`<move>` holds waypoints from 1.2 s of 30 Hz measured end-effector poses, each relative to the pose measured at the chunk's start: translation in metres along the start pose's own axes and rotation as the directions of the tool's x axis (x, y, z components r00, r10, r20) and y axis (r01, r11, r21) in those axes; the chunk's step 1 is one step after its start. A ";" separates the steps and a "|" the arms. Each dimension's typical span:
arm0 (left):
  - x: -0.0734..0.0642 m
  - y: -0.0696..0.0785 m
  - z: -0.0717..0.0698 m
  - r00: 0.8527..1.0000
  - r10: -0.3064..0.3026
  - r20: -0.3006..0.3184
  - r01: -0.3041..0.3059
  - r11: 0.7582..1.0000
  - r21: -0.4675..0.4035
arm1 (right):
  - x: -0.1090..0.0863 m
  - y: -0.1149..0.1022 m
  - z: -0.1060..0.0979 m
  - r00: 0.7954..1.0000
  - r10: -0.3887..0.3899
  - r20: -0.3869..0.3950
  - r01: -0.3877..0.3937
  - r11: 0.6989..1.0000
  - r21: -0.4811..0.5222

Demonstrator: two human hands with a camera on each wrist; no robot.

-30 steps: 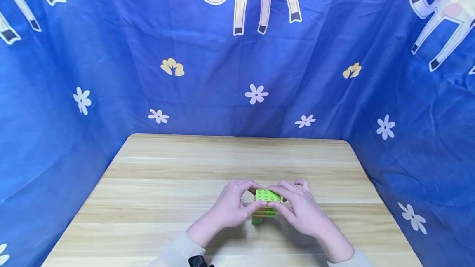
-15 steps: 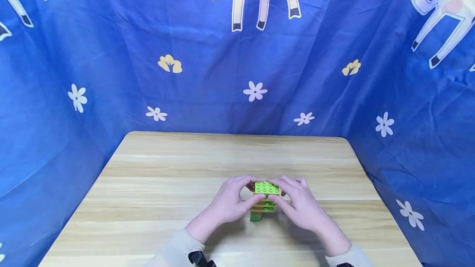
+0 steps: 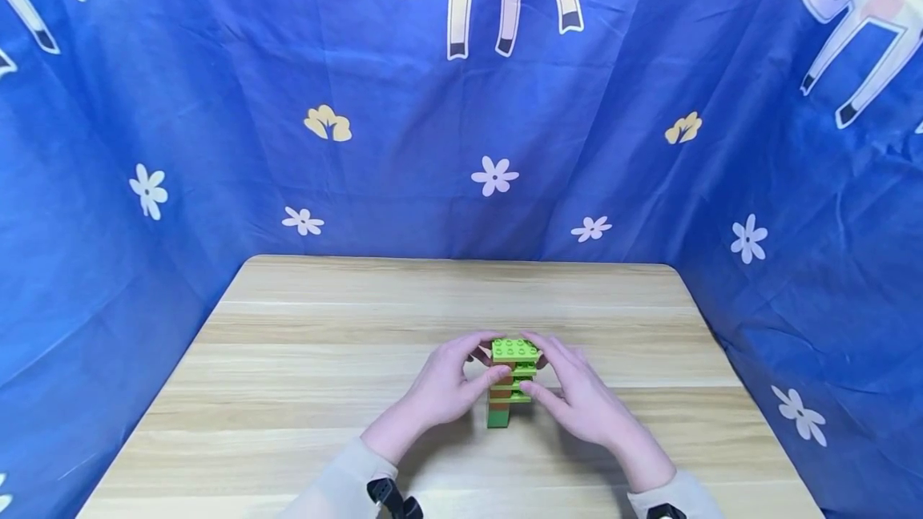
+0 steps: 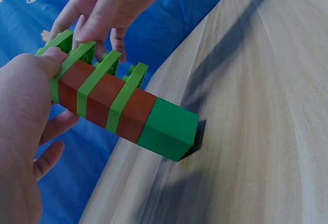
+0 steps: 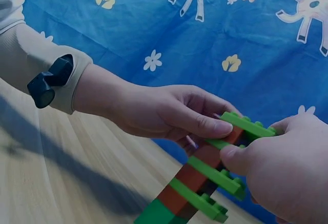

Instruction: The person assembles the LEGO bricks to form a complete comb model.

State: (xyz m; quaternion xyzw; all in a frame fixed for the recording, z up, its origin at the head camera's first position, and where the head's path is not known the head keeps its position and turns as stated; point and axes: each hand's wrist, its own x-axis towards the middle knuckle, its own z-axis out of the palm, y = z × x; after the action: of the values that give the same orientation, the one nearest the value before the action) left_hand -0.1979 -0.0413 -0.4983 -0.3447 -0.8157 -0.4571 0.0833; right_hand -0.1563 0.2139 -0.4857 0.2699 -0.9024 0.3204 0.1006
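Observation:
A toy brick tower stands on the table, made of a dark green base brick [image 3: 497,420], brown bricks [image 4: 136,112] and several light green plates that jut out to the right. Its top plate [image 3: 515,349] shows two rows of studs. With thumb in front and fingers behind, my left hand [image 3: 447,387] pinches the upper left side of the tower. My right hand [image 3: 584,395] holds the jutting plate ends, its thumb [image 5: 234,156] low at the front and its index finger up by the top plate. Some fingertips are hidden behind the tower.
The wooden table [image 3: 324,391] reaches back to a blue curtain [image 3: 404,207] printed with animals and flowers, which also encloses both sides. Dark devices [image 3: 392,497] are strapped at the wrists over pale sleeves.
The tower's top has moved farther from the person, and more of its front shows. Both thumbs have slid from the top plate's front edge to lower on the tower.

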 end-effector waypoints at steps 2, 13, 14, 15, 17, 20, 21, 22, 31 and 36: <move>0.001 -0.002 -0.001 1.000 -0.008 0.001 0.008 1.000 -0.003 | -0.001 0.002 0.002 1.000 0.018 0.015 -0.018 1.000 0.014; 0.005 -0.010 -0.001 0.996 -0.076 0.043 0.078 0.996 -0.031 | 0.002 0.013 0.013 0.996 0.065 0.056 -0.074 0.984 0.164; 0.005 -0.010 -0.001 0.996 -0.078 0.046 0.080 0.996 -0.033 | 0.003 0.014 0.014 0.997 0.060 0.052 -0.067 0.985 0.161; 0.005 -0.011 -0.001 0.996 -0.076 0.047 0.077 0.996 -0.036 | 0.004 0.015 0.015 0.997 0.057 0.047 -0.063 0.986 0.151; 0.004 -0.012 -0.001 0.996 -0.070 0.052 0.073 0.996 -0.048 | 0.005 0.017 0.016 0.998 0.056 0.040 -0.061 0.988 0.143; 0.001 -0.014 0.000 0.994 -0.085 0.074 0.091 0.993 -0.076 | 0.006 0.018 0.018 0.998 0.054 0.033 -0.058 0.988 0.141; 0.000 -0.015 0.000 0.992 -0.094 0.083 0.102 0.991 -0.091 | 0.007 0.019 0.018 0.998 0.051 0.032 -0.056 0.988 0.144; -0.001 -0.016 0.000 0.990 -0.104 0.093 0.114 0.988 -0.107 | 0.007 0.020 0.018 0.998 0.051 0.030 -0.055 0.988 0.147; -0.005 -0.020 0.004 0.982 -0.141 0.125 0.160 0.974 -0.163 | 0.012 0.024 0.020 0.998 0.050 0.041 -0.057 0.979 0.194; -0.004 -0.022 0.005 0.980 -0.151 0.127 0.170 0.974 -0.149 | 0.015 0.027 0.021 0.998 0.041 0.055 -0.052 0.974 0.221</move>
State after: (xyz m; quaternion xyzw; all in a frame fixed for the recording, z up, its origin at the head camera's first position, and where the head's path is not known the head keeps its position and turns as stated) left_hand -0.2081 -0.0467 -0.5175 -0.3089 -0.8053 -0.5052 -0.0287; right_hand -0.1837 0.2118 -0.5113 0.2662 -0.8691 0.4149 0.0396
